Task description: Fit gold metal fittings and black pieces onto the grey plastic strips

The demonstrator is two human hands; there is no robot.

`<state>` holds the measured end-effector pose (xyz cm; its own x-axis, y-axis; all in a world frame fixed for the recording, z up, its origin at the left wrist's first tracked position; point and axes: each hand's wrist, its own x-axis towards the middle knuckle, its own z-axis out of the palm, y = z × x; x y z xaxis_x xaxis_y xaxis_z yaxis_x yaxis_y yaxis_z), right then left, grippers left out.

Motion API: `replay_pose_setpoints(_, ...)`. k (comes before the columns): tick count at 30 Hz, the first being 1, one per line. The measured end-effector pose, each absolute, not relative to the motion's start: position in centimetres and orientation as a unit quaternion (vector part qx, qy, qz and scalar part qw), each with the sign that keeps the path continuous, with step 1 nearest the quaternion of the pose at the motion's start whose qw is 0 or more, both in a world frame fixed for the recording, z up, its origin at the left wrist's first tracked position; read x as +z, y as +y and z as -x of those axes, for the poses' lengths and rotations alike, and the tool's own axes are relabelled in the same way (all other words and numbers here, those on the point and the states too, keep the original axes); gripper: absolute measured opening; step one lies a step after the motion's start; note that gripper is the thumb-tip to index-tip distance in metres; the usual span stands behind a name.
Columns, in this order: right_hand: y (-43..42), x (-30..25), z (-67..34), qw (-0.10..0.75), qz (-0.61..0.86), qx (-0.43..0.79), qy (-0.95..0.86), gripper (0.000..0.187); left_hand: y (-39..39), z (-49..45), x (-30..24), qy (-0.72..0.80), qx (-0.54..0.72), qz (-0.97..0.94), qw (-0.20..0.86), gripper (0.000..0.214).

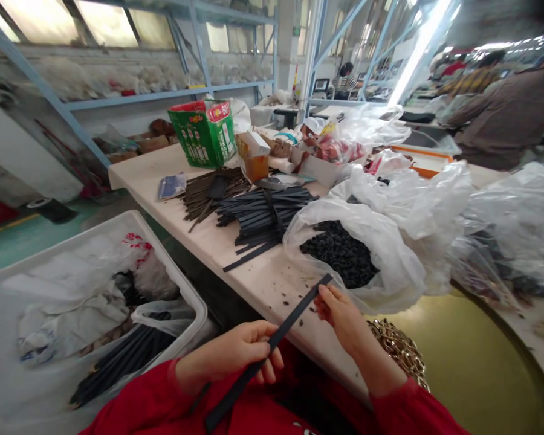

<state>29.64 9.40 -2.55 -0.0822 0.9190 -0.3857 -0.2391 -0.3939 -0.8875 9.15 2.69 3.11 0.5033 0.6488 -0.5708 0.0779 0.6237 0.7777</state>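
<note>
A long flat black strip [294, 317] runs slantwise from my lap up to the table edge. My left hand [240, 353] is closed round its lower middle. My right hand [338, 308] pinches it near the upper end, fingers together. Just beyond the strip's tip lies an open clear plastic bag [390, 266] full of small black pieces [340, 254]. Both sleeves are red.
A pile of black strips [258, 211] lies mid-table, with a green carton [204, 133] and small boxes behind. A white bin [190, 302] at my left holds bags and more strips. Gold chain [401, 350] rests by a yellow-green dish [471, 362]. A person stands at far right.
</note>
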Motion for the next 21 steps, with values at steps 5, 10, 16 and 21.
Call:
replay_pose_setpoints(5, 9.4, -3.3, -31.3, 0.471, 0.516, 0.661, -0.272, 0.038, 2.6, -9.4, 2.6, 0.461, 0.158, -0.396, 0.778, 0.04)
replay_pose_setpoints(10, 9.3, -2.1, -31.1, 0.475, 0.504, 0.684, -0.229, 0.038, 3.1, -8.6, 1.5, 0.497, 0.161, -0.502, 0.689, 0.034)
replay_pose_setpoints(16, 8.8, -1.8, -30.0, 0.439, 0.48, 0.717, -0.25, 0.04, 5.2, -6.6, 1.9, 0.584, 0.218, -0.543, 0.563, 0.026)
replay_pose_setpoints(21, 9.0, -2.6, -30.3, 0.397, 0.523, 0.678, -0.331, 0.053, 7.0, -3.2, 1.1, 0.679, 0.27, -0.52, 0.443, 0.032)
